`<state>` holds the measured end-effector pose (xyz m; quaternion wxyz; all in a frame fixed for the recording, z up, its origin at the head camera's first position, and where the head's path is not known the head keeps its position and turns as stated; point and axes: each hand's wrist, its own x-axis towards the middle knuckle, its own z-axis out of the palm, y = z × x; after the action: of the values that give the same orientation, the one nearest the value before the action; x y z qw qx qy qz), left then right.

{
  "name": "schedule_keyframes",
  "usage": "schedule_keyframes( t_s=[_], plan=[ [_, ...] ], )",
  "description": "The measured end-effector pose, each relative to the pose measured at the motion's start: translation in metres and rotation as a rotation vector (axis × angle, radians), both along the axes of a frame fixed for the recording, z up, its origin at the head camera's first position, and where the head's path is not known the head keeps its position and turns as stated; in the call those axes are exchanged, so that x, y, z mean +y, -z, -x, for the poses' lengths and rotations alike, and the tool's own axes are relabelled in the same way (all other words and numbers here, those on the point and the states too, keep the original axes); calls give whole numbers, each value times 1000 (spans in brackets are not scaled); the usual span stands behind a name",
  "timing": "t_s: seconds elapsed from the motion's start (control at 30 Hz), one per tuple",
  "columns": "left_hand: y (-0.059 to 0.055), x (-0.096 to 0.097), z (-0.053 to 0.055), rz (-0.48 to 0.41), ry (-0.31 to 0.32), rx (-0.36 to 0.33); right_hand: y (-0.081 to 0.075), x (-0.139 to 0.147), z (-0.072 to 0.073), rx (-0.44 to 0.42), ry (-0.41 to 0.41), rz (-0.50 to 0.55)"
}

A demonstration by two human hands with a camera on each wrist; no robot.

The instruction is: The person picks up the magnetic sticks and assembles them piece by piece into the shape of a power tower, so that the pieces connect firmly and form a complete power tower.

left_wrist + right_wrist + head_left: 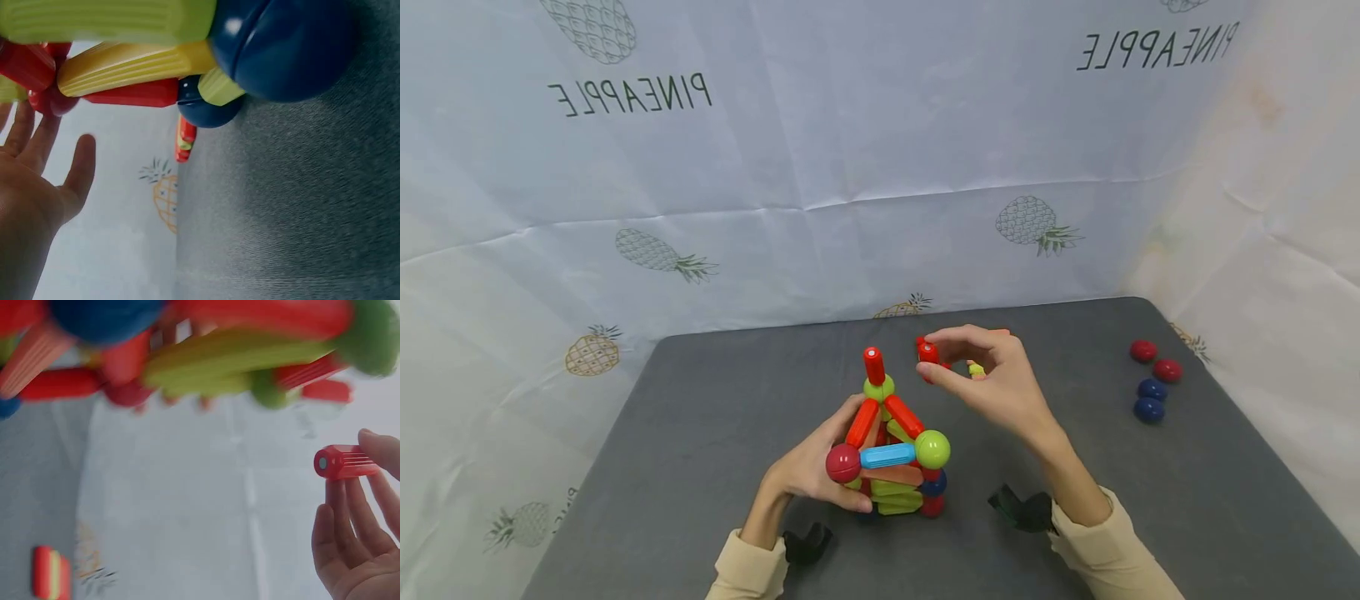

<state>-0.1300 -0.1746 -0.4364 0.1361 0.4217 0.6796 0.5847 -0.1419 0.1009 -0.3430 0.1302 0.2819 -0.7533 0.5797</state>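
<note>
A tower of magnetic rods and balls stands in the head view, with a light blue rod [887,456] between a red ball [843,462] and a lime-green ball [933,449]. A red rod [874,367] points up from its top ball. My left hand [820,458] rests along the tower's left side; the left wrist view shows its fingers [42,144] straight near a red ball [53,102], thumb spread. Right of the top, my right hand [992,375] pinches a short red magnetic rod [347,462] between thumb and fingertips, apart from the tower.
Two red balls [1156,361] and two blue balls [1151,401] lie at the right of the dark grey table [737,400]. Behind my right hand lie loose red and yellow rods [976,370]. A white pineapple-print cloth [850,125] hangs beyond the table.
</note>
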Motion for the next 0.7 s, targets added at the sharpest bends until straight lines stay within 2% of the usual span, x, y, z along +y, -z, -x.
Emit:
schedule_keyframes(
  t_s=[0.13, 0.27, 0.33, 0.43, 0.6, 0.7],
  plan=[
    [2, 2, -2, -16, 7, 13, -10, 3, -18, 23, -6, 44],
    [2, 6, -2, -4, 44, 33, -13, 4, -29, 52, -27, 58],
    [2, 7, -3, 29, 62, 56, -13, 5, -32, 70, -43, 59],
    [3, 8, -5, 105, 55, 104, -13, 6, -35, 90, -53, 51],
    [5, 8, -9, 195, -32, 135, -12, 7, -37, 105, -82, 43],
    [4, 11, -13, 244, -146, 138, -10, 7, -36, 92, -80, 36]
  ],
)
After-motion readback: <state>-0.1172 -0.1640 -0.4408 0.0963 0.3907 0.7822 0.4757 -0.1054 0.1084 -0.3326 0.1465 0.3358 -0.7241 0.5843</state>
